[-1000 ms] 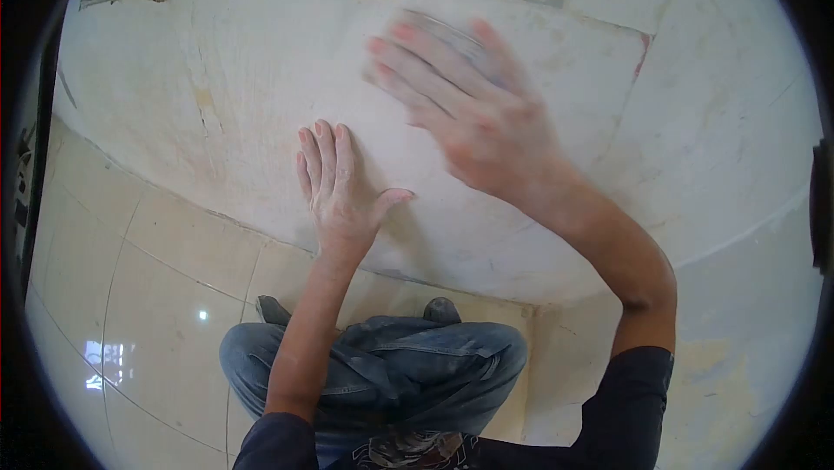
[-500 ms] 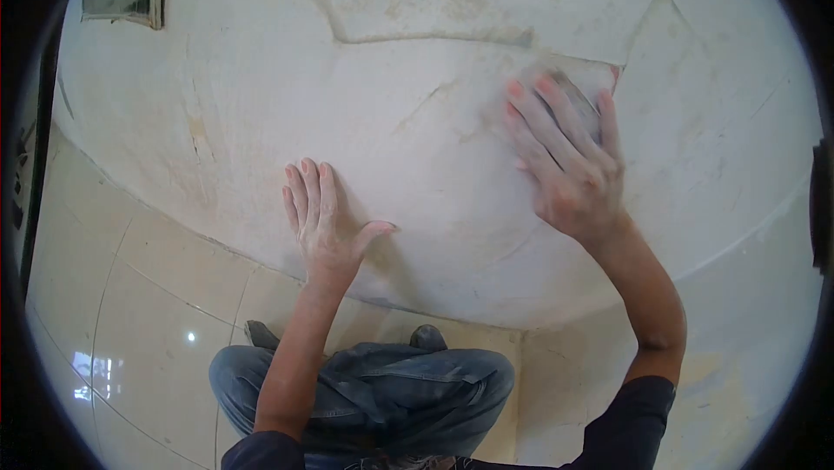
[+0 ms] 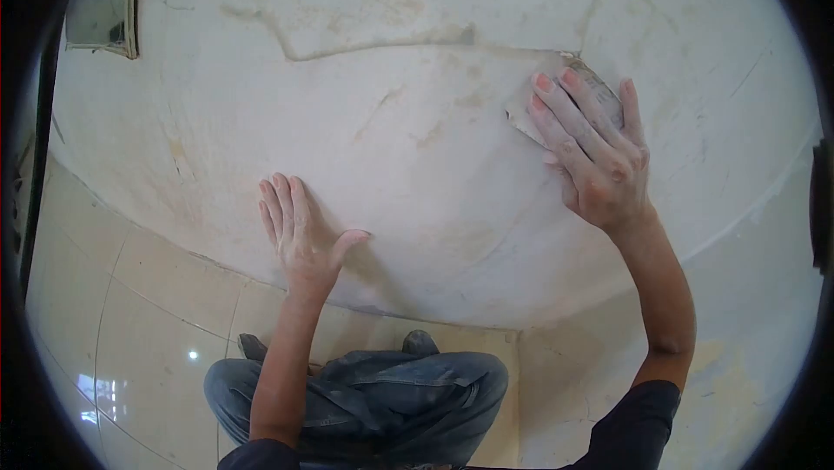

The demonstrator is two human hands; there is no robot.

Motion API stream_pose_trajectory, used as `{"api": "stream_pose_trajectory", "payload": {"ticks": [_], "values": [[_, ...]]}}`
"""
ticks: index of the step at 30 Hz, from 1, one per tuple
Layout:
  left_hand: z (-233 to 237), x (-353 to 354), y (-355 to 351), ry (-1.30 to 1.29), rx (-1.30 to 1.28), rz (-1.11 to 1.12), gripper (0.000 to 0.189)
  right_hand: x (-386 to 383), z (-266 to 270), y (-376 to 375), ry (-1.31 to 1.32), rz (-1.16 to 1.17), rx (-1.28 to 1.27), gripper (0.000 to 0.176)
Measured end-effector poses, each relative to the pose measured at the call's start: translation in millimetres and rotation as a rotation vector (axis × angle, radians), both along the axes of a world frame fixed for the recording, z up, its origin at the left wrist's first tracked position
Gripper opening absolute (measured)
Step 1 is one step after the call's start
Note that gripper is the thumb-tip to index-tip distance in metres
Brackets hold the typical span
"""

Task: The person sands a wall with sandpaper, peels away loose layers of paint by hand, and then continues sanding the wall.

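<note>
A worn sheet of sandpaper (image 3: 599, 88), with faint print on its back, lies under my right hand (image 3: 599, 153). The fingers of that hand press it flat against a white, dusty curved panel (image 3: 417, 183), and the sheet's edges show on both sides of them. Pale dust coats both hands. Lower on the panel, toward the left, my left hand (image 3: 297, 231) rests with its palm down and its thumb spread away from the fingers; it holds nothing. A raised, irregular ridge (image 3: 382, 49) runs along the panel to the left of the sandpaper.
At the upper left, the panel has a framed rectangular opening (image 3: 132, 1). Its lower edge meets glossy beige floor tiles (image 3: 165, 296). My bent legs in jeans (image 3: 373, 396) are close to that edge. A dark upright strip (image 3: 39, 166) borders the left side.
My right hand has slid rightward over the panel with the sandpaper, and its blur is gone. The whole view has shifted slightly; my left hand stays at about the same spot on the panel.
</note>
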State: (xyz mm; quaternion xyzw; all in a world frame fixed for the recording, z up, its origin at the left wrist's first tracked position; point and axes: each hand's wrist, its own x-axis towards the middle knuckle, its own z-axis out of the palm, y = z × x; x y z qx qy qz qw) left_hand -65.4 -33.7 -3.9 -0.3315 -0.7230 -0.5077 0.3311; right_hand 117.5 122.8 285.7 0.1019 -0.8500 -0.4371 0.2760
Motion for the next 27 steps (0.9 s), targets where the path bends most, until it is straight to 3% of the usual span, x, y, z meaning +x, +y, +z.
{"api": "stream_pose_trajectory", "payload": {"ticks": [3, 8, 11, 14, 16, 19, 27], "values": [[-1.2, 1.0, 0.5, -0.016, -0.001, -0.003, 0.118, -22.5, 1.7, -15.5, 0.001, 0.038, -0.066, 0.046], [0.6, 2.3, -0.3, -0.02, -0.012, 0.0, 0.118, -98.1, 7.2, -47.3, 0.019, 0.314, -0.133, 0.048], [-1.4, -0.4, -1.6, 0.015, -0.013, -0.01, 0.118, -101.0, 8.4, -44.8, 0.016, 0.327, -0.03, 0.049], [-0.1, 0.8, -3.3, -0.022, -0.034, -0.02, 0.118, -63.6, 1.8, -32.4, -0.092, 0.24, -0.116, 0.049], [-0.2, 1.6, -3.7, -0.022, -0.033, -0.022, 0.117, -27.4, -1.3, -18.2, -0.119, 0.057, -0.008, 0.05], [0.0, 2.1, 1.2, -0.035, 0.008, -0.029, 0.114, -16.7, -5.6, -16.6, -0.117, 0.003, -0.003, 0.051], [2.0, 7.4, -4.1, -0.057, -0.016, -0.043, 0.11, -140.0, -15.4, -69.5, -0.03, 0.307, 0.032, 0.047]]}}
